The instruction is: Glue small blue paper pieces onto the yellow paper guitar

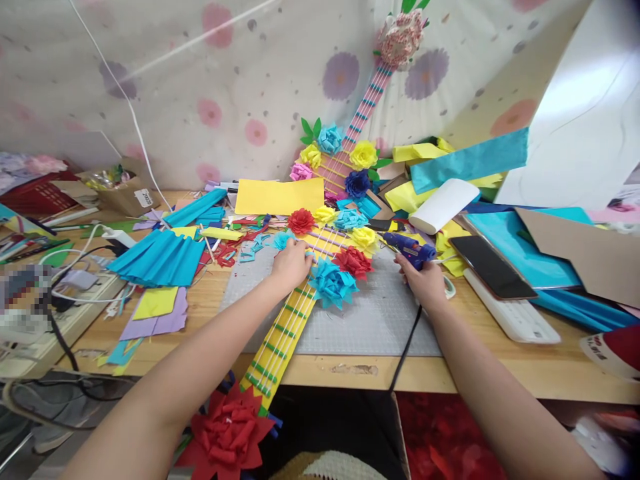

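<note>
A yellow paper guitar (287, 327) with white strings and green frets lies slantwise, its neck reaching over the table's front edge toward me. Paper flowers cover its body, among them a large blue flower (334, 283) and a dark red flower (354, 262). At the body's left side, my left hand (293, 265) has its fingers closed at a small light blue paper flower (283, 240), partly hidden by them. To the right of the body, my right hand (423, 283) grips a dark blue glue gun (409, 248), its nozzle pointing left toward a yellow flower (363, 239).
Under the guitar lies a grey cutting mat (385, 320). A phone (493, 267) rests on a white case at right, beside cardboard (585, 257). Pleated blue paper (160, 257) and a power strip (75, 320) are at left. Behind stands another flowered guitar (367, 107).
</note>
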`<act>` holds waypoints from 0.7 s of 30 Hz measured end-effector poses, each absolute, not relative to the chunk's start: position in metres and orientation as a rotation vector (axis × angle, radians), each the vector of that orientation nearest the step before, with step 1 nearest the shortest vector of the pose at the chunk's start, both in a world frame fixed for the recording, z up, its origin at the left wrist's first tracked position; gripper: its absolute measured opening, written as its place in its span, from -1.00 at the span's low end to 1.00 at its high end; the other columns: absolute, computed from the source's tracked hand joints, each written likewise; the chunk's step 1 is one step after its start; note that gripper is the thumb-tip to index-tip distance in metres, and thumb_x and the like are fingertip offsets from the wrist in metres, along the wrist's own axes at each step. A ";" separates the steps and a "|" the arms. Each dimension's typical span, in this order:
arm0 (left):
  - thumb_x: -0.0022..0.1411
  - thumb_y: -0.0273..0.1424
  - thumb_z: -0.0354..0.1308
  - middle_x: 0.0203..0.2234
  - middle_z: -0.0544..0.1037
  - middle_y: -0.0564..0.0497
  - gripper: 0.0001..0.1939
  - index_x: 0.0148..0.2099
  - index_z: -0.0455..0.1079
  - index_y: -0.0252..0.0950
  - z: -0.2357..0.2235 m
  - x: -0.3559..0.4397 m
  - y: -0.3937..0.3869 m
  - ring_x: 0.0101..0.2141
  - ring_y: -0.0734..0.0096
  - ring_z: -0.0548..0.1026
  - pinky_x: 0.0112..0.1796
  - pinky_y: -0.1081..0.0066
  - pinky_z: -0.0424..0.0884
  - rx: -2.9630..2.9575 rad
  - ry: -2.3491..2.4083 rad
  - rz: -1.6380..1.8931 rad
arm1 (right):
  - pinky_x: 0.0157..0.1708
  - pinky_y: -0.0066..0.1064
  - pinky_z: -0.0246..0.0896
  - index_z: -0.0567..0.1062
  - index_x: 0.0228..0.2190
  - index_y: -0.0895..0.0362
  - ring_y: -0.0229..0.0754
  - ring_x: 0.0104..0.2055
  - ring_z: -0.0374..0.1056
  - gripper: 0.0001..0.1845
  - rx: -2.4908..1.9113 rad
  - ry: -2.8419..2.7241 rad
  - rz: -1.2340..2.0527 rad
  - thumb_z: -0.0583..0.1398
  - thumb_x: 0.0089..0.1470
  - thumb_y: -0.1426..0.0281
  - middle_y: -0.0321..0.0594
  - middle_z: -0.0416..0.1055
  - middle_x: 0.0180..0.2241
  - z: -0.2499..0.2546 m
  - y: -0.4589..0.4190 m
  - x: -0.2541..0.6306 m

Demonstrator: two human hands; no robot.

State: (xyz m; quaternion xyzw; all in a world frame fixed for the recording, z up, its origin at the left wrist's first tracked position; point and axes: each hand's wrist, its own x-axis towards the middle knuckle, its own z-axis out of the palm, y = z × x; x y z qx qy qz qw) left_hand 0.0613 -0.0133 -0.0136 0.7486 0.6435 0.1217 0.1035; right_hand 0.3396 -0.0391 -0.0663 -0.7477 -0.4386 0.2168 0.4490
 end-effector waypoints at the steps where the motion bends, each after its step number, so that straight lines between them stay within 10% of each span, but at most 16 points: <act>1: 0.27 -0.34 0.00 -0.04 0.38 -0.16 -0.70 0.02 0.35 -0.30 -0.014 0.061 -0.012 -0.25 0.25 0.50 -0.22 0.32 0.36 2.207 1.898 0.365 | -0.55 -0.35 0.14 0.51 -0.53 0.20 -0.20 -0.62 0.26 -0.44 -1.842 -1.088 0.533 0.20 -0.23 -0.09 -0.21 0.37 -0.67 -0.066 -0.039 0.339; 21: 0.06 -0.44 0.24 -0.65 0.45 0.08 -0.91 -0.48 0.44 -0.32 -0.015 0.040 -0.012 -0.62 0.46 0.42 -0.61 0.47 0.32 1.408 1.509 0.877 | -0.62 -0.40 0.10 0.47 -0.51 0.15 -0.30 -0.65 0.16 -0.56 -1.553 -1.182 0.557 0.25 -0.18 0.00 -0.28 0.31 -0.66 -0.038 -0.041 0.327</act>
